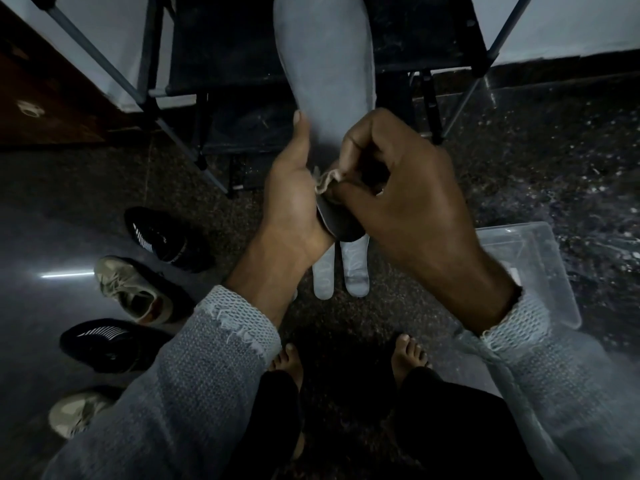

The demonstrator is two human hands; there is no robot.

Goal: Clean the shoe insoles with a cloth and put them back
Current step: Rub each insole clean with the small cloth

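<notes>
Two hands: both busy on one insole.
Left hand (294,188): grips the grey insole (325,64) from the side, thumb up along its edge.
Right hand (398,188): fingers curled, pinching a beige cloth (325,181) against the insole's heel.
Floor (519,150): two more pale insoles (341,271) lie below the hands.

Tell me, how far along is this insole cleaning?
Partway. In hand: the left hand holds a long grey insole while the right hand rubs it with a cloth. Two pale insoles lie on the floor; cleaned or not, I cannot tell. Left: returning insoles to the four shoes.
</notes>
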